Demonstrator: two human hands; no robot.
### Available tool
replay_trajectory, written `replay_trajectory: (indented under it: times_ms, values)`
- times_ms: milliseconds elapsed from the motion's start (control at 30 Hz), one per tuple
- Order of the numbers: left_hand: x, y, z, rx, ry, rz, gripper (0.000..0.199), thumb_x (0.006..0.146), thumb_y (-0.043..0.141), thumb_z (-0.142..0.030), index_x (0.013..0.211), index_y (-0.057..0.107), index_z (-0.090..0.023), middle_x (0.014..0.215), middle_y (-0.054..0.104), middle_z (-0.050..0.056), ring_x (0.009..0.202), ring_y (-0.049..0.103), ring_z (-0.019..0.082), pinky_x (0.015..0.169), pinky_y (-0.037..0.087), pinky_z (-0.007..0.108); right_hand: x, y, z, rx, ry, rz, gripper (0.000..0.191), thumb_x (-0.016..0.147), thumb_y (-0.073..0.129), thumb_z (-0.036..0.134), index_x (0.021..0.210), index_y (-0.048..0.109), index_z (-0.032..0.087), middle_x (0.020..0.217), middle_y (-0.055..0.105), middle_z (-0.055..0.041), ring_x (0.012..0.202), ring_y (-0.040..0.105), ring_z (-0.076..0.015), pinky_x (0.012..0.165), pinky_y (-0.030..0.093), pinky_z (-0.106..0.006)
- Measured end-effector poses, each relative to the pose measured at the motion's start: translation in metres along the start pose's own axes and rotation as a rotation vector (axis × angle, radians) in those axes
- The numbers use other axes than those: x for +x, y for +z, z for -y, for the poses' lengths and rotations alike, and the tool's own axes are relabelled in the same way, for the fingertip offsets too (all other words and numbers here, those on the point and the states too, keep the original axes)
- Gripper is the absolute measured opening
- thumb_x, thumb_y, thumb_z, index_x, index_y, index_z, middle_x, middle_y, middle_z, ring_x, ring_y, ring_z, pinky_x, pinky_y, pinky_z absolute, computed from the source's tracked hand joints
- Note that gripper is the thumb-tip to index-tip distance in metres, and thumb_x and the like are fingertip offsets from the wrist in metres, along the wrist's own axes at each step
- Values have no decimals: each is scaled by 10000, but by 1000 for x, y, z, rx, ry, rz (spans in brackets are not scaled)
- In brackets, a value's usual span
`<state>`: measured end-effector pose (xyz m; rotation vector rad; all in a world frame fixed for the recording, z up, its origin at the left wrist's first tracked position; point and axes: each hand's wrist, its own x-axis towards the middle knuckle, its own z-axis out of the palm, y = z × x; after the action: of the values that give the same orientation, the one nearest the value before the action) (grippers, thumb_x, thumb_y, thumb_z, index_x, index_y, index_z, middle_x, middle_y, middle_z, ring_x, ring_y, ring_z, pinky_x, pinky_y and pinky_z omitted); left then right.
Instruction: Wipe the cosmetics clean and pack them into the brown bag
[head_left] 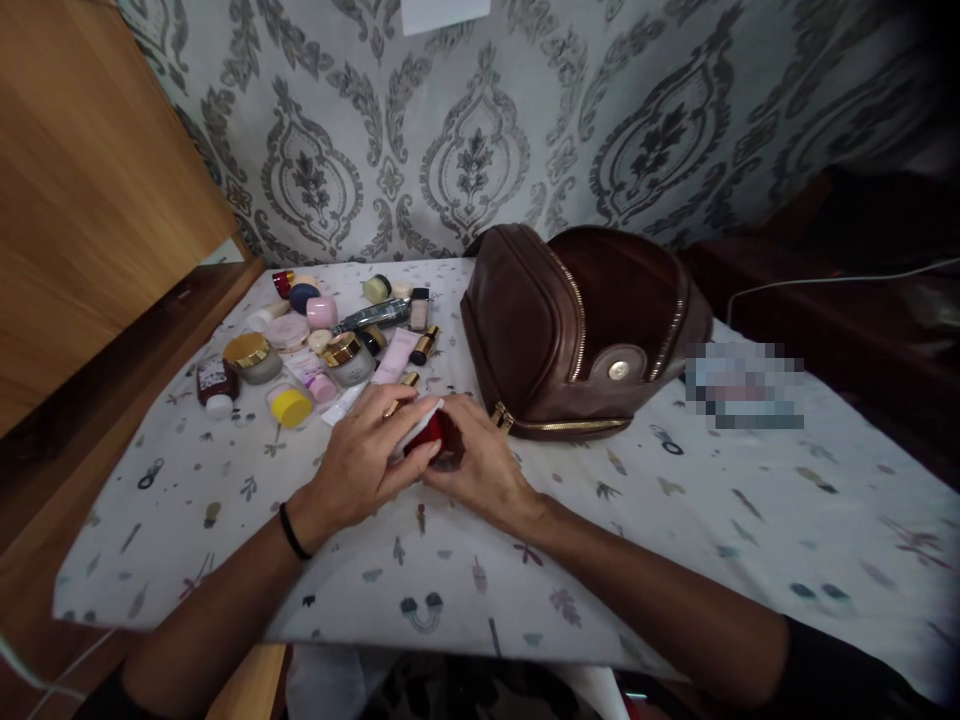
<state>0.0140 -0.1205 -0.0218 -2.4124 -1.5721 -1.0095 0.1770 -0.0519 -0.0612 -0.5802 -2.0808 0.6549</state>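
Note:
My left hand [358, 458], with a black band at the wrist, is closed around the near side of a small red container [430, 432]. A thin white piece [415, 430] lies between its fingers and the container; whether it is a wipe or a lid cannot be made out. My right hand [486, 468] curls round the container from the other side, hiding most of it. Just right of my hands stands a brown leather bag [510, 330], its top unzipped and gaping. Close by on the left lie a pink tube [397, 352] and a gold-capped jar [347, 360].
Several cosmetics crowd the back left of the table [247, 560]: a yellow-lidded jar [291, 407], a dark red bottle [217, 382], a pink jar [322, 311] and a foundation bottle [419, 309]. A blurred-out patch [745, 385] lies right of the bag. Patterned wall [472, 150] stands behind.

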Motion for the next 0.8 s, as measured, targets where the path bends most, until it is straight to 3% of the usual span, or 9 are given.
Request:
replay_trajectory:
  times_ms: [133, 333, 633, 800]
  values:
    - [0, 1, 2, 6, -107, 51, 460, 937, 572, -447, 1294, 589, -157, 1200, 598, 137, 1128, 593, 277, 928, 517, 398, -2, 2, -3, 27, -31, -44, 468, 707, 685, 167, 1151, 548, 220, 1068, 656, -93, 1006, 638, -279, 862, 550, -430]
    - [-2, 6, -1, 39, -262, 114, 609, 891, 602, -564, 1349, 496, -177, 1217, 608, 121, 1082, 624, 280, 873, 531, 400, -3, 0, -5, 66, 39, -45, 575, 668, 705, 136, 1213, 550, 230, 1115, 650, -80, 1025, 646, -265, 895, 546, -417]
    - [1, 5, -6, 163, -426, 344, 484, 962, 459, -582, 920, 643, -137, 877, 679, 88, 810, 647, 246, 717, 487, 352, -3, 0, -5, -6, 84, -88, 551, 669, 717, 162, 1192, 566, 243, 1023, 597, -58, 928, 629, -252, 837, 568, -406]
    - [0, 7, -8, 87, -407, 341, 427, 989, 457, -496, 823, 653, -156, 812, 693, 68, 789, 653, 216, 695, 447, 306, -3, 0, -5, -3, 86, -63, 541, 703, 701, 156, 1216, 556, 248, 1062, 539, -64, 989, 613, -244, 892, 572, -402]
